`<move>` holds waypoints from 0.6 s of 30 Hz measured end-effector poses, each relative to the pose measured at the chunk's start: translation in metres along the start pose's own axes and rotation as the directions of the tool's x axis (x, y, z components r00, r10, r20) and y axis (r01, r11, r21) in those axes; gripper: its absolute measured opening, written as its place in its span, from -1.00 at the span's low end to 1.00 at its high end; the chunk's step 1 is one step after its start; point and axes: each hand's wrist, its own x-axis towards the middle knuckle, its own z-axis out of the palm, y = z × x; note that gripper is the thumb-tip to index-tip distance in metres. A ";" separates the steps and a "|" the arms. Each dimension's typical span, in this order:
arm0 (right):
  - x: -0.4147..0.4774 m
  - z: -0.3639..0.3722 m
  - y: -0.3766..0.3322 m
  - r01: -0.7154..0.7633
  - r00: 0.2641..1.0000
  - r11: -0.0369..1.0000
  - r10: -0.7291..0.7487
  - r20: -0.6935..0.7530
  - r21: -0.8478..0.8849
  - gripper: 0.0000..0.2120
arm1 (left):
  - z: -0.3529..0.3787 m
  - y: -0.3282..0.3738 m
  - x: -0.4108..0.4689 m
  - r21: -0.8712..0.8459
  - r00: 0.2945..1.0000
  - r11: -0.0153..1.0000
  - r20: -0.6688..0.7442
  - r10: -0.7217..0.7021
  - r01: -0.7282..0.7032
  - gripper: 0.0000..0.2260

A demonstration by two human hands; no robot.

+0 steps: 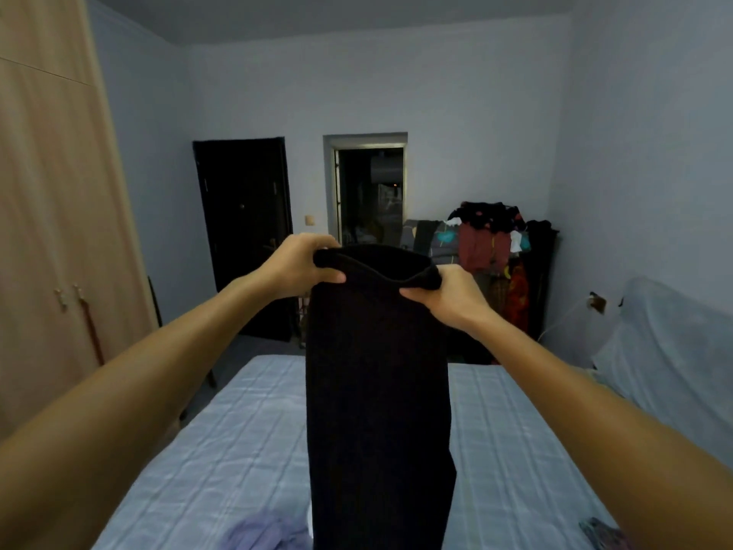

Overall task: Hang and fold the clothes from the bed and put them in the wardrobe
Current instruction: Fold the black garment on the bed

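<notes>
Grips the black garment [377,391] by its top corners, left hand [297,267] and right hand [456,299] both clamped on the edge; holds it high over the bed [238,430], probably to hang straight for folding.

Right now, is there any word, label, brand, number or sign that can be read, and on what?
None can be read.
The black garment, gripped by the left hand and right hand, shows no label or print.
The clothes on the rack carry coloured patterns, too small and blurred to tell lettering.
The wardrobe and bed show no writing.
</notes>
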 end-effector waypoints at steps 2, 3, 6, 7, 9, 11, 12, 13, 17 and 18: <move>0.025 0.005 0.001 0.001 0.998 0.995 -0.007 -0.062 -0.096 -0.89 | 0.010 -0.009 0.021 0.009 0.998 1.000 -0.066 -0.001 0.001 -0.82; 0.038 0.005 -0.002 0.003 0.994 0.990 -0.018 -0.108 -0.143 -0.90 | 0.013 -0.011 0.032 -0.008 0.993 1.000 -0.120 -0.010 0.009 -0.82; 0.076 -0.006 -0.020 0.035 0.957 0.966 -0.106 -0.269 -0.257 -0.86 | 0.011 -0.005 0.067 -0.025 0.949 1.000 -0.315 -0.023 0.016 -0.79; 0.086 -0.013 -0.027 0.060 0.935 0.958 -0.153 -0.320 -0.281 -0.85 | 0.007 -0.002 0.078 -0.031 0.929 1.000 -0.371 -0.017 0.006 -0.79; 0.096 -0.027 -0.038 0.127 0.877 0.946 -0.247 -0.411 -0.299 -0.85 | -0.005 0.010 0.093 -0.042 0.885 0.999 -0.466 0.003 -0.025 -0.78; 0.094 -0.043 -0.046 0.211 0.812 0.931 -0.337 -0.476 -0.299 -0.80 | -0.015 0.025 0.096 -0.057 0.848 0.996 -0.529 0.033 -0.074 -0.78; 0.087 -0.050 -0.048 0.253 0.783 0.918 -0.380 -0.493 -0.306 -0.77 | -0.018 0.033 0.092 -0.062 0.838 0.993 -0.543 0.050 -0.100 -0.78; 0.078 -0.055 -0.048 0.290 0.761 0.904 -0.417 -0.497 -0.314 -0.76 | -0.019 0.039 0.084 -0.065 0.836 0.990 -0.544 0.068 -0.122 -0.78; 0.020 -0.055 -0.027 0.365 0.739 0.877 -0.477 -0.476 -0.313 -0.76 | -0.006 0.057 0.025 -0.068 0.881 0.987 -0.463 0.098 -0.146 -0.77; 0.002 -0.051 -0.017 0.380 0.737 0.870 -0.490 -0.465 -0.314 -0.75 | 0.002 0.060 0.006 -0.066 0.896 0.988 -0.432 0.100 -0.142 -0.77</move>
